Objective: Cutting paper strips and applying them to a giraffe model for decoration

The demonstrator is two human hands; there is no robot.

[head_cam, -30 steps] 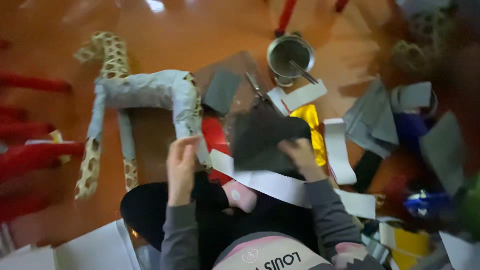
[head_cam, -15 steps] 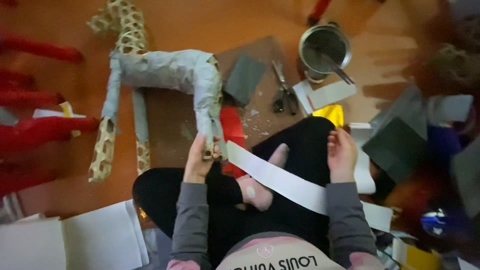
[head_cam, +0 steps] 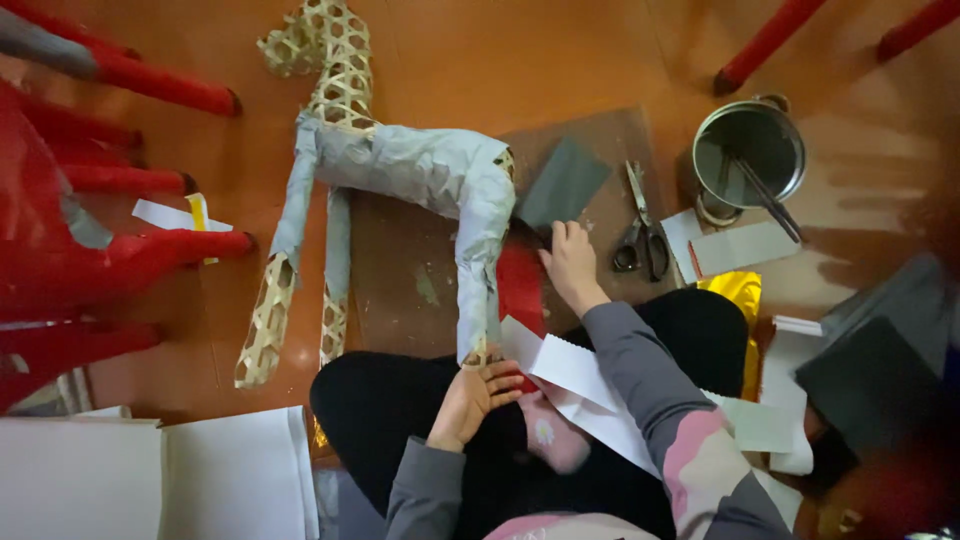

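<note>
a: the paper-wrapped bamboo frame (head_cam: 420, 170) lies on the floor before your knees, one leg reaching toward your lap

b: your left hand (head_cam: 475, 392) grips that leg's foot; your right hand (head_cam: 572, 262) rests fingers curled on the grey sheet (head_cam: 562, 182), scissors (head_cam: 640, 225) just beside

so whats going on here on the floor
A person sits on the orange floor beside a woven bamboo animal frame, partly covered in grey paper. The left hand holds the foot of one of its legs, against a white paper strip that lies across the lap. The right hand reaches to a dark grey sheet on a brown board. Scissors and a metal pot lie nearby.
</note>
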